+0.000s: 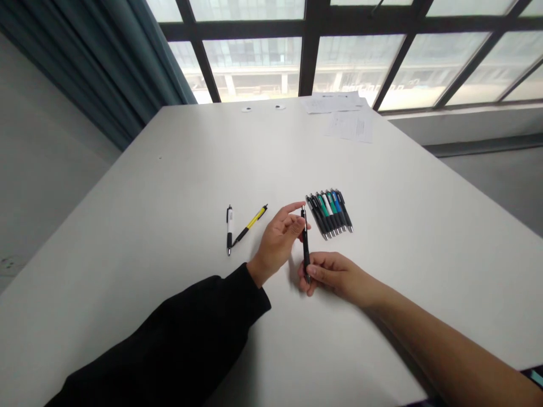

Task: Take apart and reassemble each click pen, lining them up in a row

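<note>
Between my two hands a black ballpoint pen (pixel 306 243) is held nearly upright in the picture. My left hand (pixel 278 240) grips its upper part, thumb on the barrel and index finger reaching to the clicker end. Lower down, my right hand (pixel 333 272) pinches the pen near its tip. Just beyond and to the right lies a row of several pens (pixel 331 213) side by side, with black, green, white and blue barrels. Left of my left hand, a white pen (pixel 229 229) and a yellow pen (pixel 251 224) rest on the table, their lower ends close together.
The white table (pixel 203 158) stretches away to a large window (pixel 254 62). Printed papers (pixel 350 121) lie at its far right end. Two small white items (pixel 280 107) sit near the far edge. A blue-grey curtain (pixel 123 56) hangs on the left.
</note>
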The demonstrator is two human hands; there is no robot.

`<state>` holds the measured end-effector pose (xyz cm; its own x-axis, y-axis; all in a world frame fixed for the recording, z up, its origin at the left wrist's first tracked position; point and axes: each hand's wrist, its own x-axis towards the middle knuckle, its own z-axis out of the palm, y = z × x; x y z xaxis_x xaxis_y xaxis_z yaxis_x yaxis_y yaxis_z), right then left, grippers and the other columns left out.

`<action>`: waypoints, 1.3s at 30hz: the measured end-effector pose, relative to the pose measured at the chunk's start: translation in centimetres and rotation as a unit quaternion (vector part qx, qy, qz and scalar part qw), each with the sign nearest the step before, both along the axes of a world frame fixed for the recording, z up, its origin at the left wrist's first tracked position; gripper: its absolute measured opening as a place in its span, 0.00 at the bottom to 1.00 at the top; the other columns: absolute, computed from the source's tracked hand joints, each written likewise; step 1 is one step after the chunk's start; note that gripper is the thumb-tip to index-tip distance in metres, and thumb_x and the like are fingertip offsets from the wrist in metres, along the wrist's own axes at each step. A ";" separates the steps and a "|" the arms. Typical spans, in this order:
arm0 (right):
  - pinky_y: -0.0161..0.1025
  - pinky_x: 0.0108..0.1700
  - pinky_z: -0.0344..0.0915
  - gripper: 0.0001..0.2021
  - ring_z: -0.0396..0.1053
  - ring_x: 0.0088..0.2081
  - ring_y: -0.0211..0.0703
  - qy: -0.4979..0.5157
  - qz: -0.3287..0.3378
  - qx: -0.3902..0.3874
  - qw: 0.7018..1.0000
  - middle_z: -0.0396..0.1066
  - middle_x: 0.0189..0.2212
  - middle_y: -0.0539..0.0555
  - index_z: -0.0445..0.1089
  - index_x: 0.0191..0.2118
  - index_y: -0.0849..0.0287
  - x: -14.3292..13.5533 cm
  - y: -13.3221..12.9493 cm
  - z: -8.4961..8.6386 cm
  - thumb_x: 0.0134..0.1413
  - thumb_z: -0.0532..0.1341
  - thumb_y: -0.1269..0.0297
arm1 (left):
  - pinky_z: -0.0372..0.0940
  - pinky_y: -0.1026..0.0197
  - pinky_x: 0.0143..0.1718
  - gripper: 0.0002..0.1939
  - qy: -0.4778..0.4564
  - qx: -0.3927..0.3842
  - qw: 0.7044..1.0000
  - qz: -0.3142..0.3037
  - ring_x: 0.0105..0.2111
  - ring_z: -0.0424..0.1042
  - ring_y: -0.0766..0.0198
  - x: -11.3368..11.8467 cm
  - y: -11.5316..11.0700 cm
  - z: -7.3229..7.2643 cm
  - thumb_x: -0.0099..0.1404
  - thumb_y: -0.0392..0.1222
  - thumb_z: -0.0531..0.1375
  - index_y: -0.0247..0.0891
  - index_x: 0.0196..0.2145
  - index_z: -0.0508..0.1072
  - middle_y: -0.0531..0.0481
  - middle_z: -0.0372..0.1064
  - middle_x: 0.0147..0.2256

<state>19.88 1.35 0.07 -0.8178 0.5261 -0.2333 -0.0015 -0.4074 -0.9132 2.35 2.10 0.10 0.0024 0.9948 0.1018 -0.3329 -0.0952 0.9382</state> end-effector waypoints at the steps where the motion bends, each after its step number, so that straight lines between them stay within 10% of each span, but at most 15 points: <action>1: 0.35 0.40 0.70 0.20 0.73 0.33 0.36 0.005 -0.003 -0.004 1.000 0.76 0.33 0.55 0.73 0.38 0.65 0.1 0.1 -0.2 0.61 0.65 0.48 | 0.64 0.64 0.37 0.29 0.011 -0.002 1.000 -0.020 0.32 0.69 0.68 0.0 -0.2 0.0 0.66 0.53 0.65 0.39 0.60 0.67 0.50 0.72 0.34; 7: 0.35 0.39 0.68 0.19 0.72 0.32 0.36 0.017 -0.003 -0.016 1.000 0.75 0.33 0.56 0.72 0.35 0.65 0.5 -0.1 -0.5 0.61 0.66 0.50 | 0.66 0.63 0.35 0.36 0.045 -0.033 0.994 -0.098 0.30 0.71 0.66 -0.2 -0.9 0.4 0.63 0.48 0.68 0.39 0.63 0.60 0.52 0.71 0.31; 15: 0.37 0.39 0.67 0.22 0.71 0.31 0.37 -0.016 -0.006 0.003 1.000 0.74 0.33 0.56 0.70 0.34 0.64 0.1 -0.3 0.2 0.61 0.64 0.46 | 0.67 0.64 0.34 0.35 0.048 -0.042 0.996 -0.068 0.29 0.72 0.67 -0.3 -0.8 0.3 0.61 0.46 0.70 0.37 0.61 0.61 0.52 0.73 0.30; 19: 0.36 0.31 0.62 0.19 0.66 0.25 0.37 -0.120 -0.042 0.133 0.983 0.68 0.26 0.51 0.65 0.31 0.60 0.2 -0.5 1.1 0.64 0.60 0.48 | 0.65 0.67 0.28 0.40 0.073 -0.059 0.995 0.032 0.25 0.70 0.68 -0.4 -0.4 -0.2 0.58 0.46 0.71 0.36 0.62 0.58 0.56 0.70 0.27; 23: 0.37 0.30 0.51 0.16 0.61 0.24 0.38 -0.320 -0.044 0.432 0.842 0.65 0.21 0.49 0.62 0.27 0.59 0.3 -0.5 1.8 0.66 0.55 0.59 | 0.64 0.67 0.25 0.47 0.101 -0.091 0.988 0.072 0.22 0.68 0.69 -0.4 0.1 -0.6 0.55 0.48 0.73 0.34 0.64 0.55 0.59 0.67 0.26; 27: 0.40 0.30 0.46 0.16 0.68 0.26 0.43 -0.472 -0.016 0.537 0.699 0.75 0.27 0.56 0.69 0.32 0.60 0.1 0.0 1.7 0.70 0.51 0.62 | 0.66 0.65 0.26 0.53 0.185 -0.083 0.978 0.059 0.24 0.72 0.68 -1.0 0.0 -1.0 0.58 0.50 0.71 0.37 0.70 0.45 0.51 0.72 0.35; 30: 0.40 0.29 0.45 0.17 0.73 0.29 0.46 -0.526 -0.020 0.543 0.655 0.78 0.30 0.57 0.71 0.34 0.60 0.1 0.6 1.5 0.71 0.50 0.61 | 0.66 0.64 0.27 0.48 0.367 -0.008 0.924 0.109 0.21 0.66 0.72 -2.8 -0.5 -0.9 0.60 0.47 0.70 0.38 0.68 0.50 0.51 0.72 0.38; 35: 0.40 0.29 0.47 0.19 0.76 0.31 0.47 -0.552 -0.031 0.537 0.637 0.79 0.30 0.56 0.73 0.35 0.59 0.0 1.4 1.4 0.72 0.49 0.59 | 0.69 0.57 0.38 0.17 0.610 0.146 0.752 0.201 0.32 0.69 0.62 -7.8 -2.3 -0.9 0.65 0.40 0.65 0.35 0.50 0.71 0.48 0.70 0.38; 39: 0.40 0.29 0.51 0.21 0.76 0.31 0.49 -0.573 -0.036 0.523 0.629 0.79 0.31 0.58 0.75 0.35 0.59 -0.5 1.9 1.5 0.72 0.48 0.57 | 0.68 0.48 0.44 0.15 0.721 0.150 0.636 0.231 0.39 0.69 0.50 -11.2 -3.7 -1.2 0.68 0.47 0.61 0.32 0.45 0.75 0.40 0.71 0.39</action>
